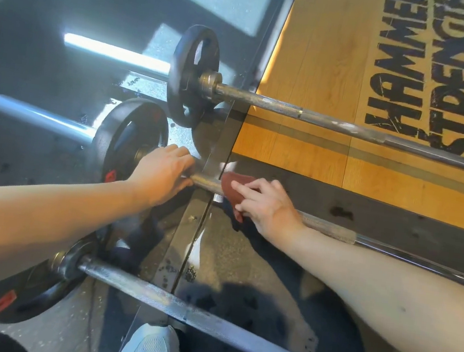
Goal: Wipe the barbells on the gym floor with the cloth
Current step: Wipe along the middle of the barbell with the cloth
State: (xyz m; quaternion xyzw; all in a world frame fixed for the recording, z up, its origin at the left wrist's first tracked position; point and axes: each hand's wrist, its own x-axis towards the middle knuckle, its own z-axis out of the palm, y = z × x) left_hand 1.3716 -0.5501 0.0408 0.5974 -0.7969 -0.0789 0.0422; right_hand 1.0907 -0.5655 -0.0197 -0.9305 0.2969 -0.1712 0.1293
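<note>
Right of the right hand (265, 206) and its cloth (230, 187), middle barbell (336, 229) shaft runs bare: free sliding room. Left of it, short bare gap, then left hand (163, 174) grips the shaft, black plate (125, 138) just past it: blocked. Far barbell (335, 123) and near barbell (178, 306) fence the floor lane either side.

A wooden platform (312, 68) with black lettering (432, 78) lies beside the dark speckled rubber floor (232, 252). A metal strip (184, 234) edges them. A pale mesh shoe (150, 348) shows at the bottom.
</note>
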